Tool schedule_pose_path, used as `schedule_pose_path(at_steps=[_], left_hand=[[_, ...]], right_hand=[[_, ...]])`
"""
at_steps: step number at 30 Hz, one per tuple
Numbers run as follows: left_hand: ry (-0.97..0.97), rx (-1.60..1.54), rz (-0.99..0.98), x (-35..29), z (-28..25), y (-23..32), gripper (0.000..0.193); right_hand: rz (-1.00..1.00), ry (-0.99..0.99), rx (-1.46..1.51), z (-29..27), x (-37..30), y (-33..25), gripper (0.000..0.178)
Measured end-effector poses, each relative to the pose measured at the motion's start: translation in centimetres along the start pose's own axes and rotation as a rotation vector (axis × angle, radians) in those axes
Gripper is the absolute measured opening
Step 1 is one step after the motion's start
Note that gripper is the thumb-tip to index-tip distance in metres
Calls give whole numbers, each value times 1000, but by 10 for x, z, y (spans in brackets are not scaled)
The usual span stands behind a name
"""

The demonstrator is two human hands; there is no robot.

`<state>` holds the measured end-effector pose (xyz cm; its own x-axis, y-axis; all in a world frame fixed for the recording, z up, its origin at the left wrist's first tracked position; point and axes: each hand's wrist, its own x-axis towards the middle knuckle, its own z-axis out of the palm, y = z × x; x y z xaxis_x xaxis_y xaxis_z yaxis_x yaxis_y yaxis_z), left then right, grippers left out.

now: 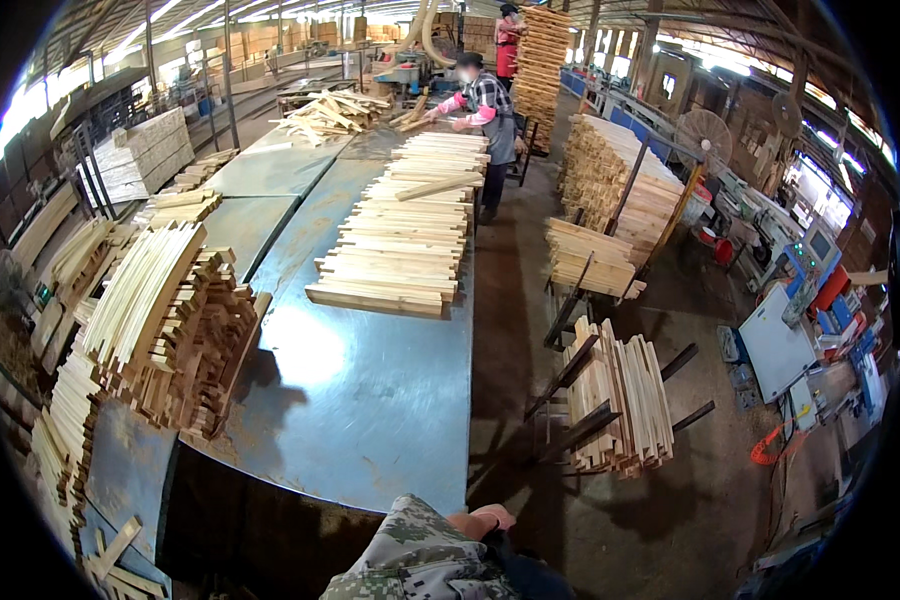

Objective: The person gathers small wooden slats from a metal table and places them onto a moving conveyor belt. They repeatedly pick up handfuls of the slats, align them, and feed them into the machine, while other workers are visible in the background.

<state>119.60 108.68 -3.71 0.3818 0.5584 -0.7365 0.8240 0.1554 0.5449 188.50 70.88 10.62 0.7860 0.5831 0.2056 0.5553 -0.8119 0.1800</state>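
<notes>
Only one hand point(482, 521) shows, low at the frame's bottom edge beside a camouflage sleeve point(420, 555); whether it grips anything cannot be told. Just beyond it spreads the blue-grey metal table point(355, 390). Farther along that table lies the stacked row of wooden slats point(405, 240), well apart from the hand. Right of the table, a rack of slats point(620, 395) stands on the floor.

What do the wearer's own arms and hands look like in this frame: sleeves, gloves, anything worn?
Only one arm shows, at the lower edge. Its sleeve is loose cloth in a pixelated camouflage print of green, grey and off-white, ending near the wrist. The hand beyond the cuff is bare: no glove, watch or ring is visible. Which arm it is cannot be told, and the other is out of view.
</notes>
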Motion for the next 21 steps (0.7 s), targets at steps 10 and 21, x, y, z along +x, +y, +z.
schedule_pose_path(at_steps=[10, 21], left_hand=[[-71, 17, 27, 10, 20, 18, 69], [-129, 123, -51, 52, 42, 11, 54]], right_hand=[[55, -11, 16, -5, -23, 15, 35], [236, -29, 60, 15, -103, 64, 26]])
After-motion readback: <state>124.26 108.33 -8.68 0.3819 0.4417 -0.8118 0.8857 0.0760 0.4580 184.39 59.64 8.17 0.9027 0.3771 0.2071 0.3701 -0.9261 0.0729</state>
